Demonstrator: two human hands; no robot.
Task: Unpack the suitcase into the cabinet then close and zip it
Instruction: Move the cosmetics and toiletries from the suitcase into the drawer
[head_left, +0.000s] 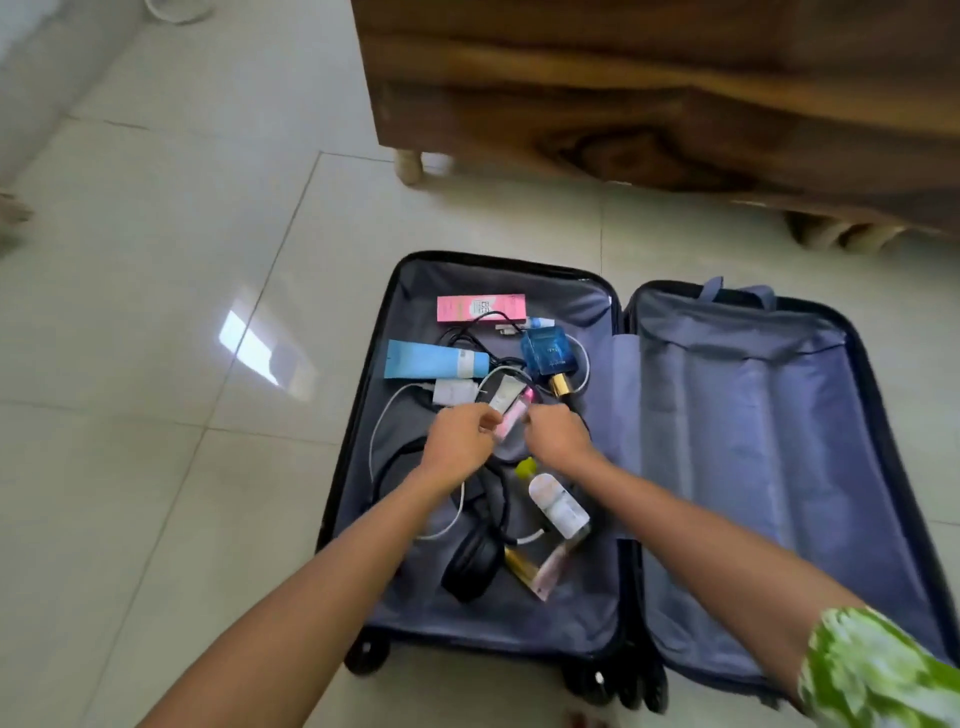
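The dark suitcase (618, 332) lies open on the floor. Its left half holds loose items: a pink box (480, 307), a light blue tube (434, 359), a blue perfume bottle (545, 353), black headphones (470, 564), cables, and a white roll-on bottle (558, 504). Its right half shows only grey lining (753, 441). My left hand (460, 441) reaches into the left half, and its curled fingers pinch the end of a small white tube (503, 392). My right hand (558, 434) is curled beside a small pink bottle (514, 415), and its grip is hidden. The wooden cabinet (649, 104) stands behind the suitcase.
Pale floor tiles (182, 364) surround the suitcase. The cabinet stands on short legs (409, 166), and a gap of floor separates it from the suitcase. A white wall (47, 78) runs along the far left.
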